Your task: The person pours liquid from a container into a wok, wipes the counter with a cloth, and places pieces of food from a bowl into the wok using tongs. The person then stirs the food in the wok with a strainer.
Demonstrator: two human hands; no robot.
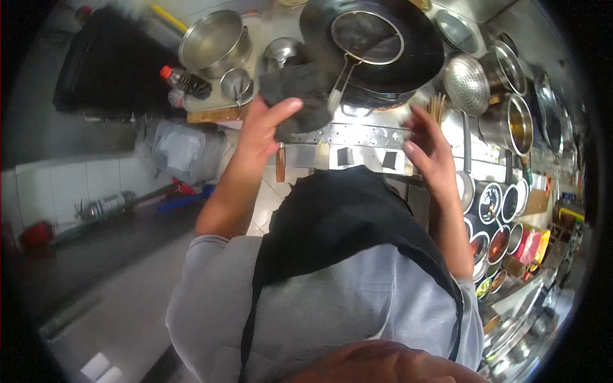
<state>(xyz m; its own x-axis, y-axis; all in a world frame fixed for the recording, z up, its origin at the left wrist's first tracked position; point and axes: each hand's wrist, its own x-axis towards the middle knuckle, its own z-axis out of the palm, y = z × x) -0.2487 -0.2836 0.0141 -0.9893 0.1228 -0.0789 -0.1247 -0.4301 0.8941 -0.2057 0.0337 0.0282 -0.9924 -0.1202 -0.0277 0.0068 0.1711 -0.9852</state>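
My left hand (265, 124) is closed around a dark grey cloth (295, 86), which hangs in front of the stove with the thumb laid over it. My right hand (431, 150) has its fingers apart and bent, slightly blurred, and nothing shows in them. Beyond both hands sits a large black wok (418, 54). A wire strainer (402, 41) rests across it, its handle reaching toward the cloth. Behind the cloth lies a steel ladle (281, 50). Near my right fingers stand some thin wooden sticks (437, 107).
A perforated skimmer (466, 83) and steel pots (520, 124) are at the right, above several sauce containers (490, 203). At the left are a steel pot (214, 41) and a dark bottle with a red cap (188, 83). A wooden handle (281, 165) sticks out at the stove's front.
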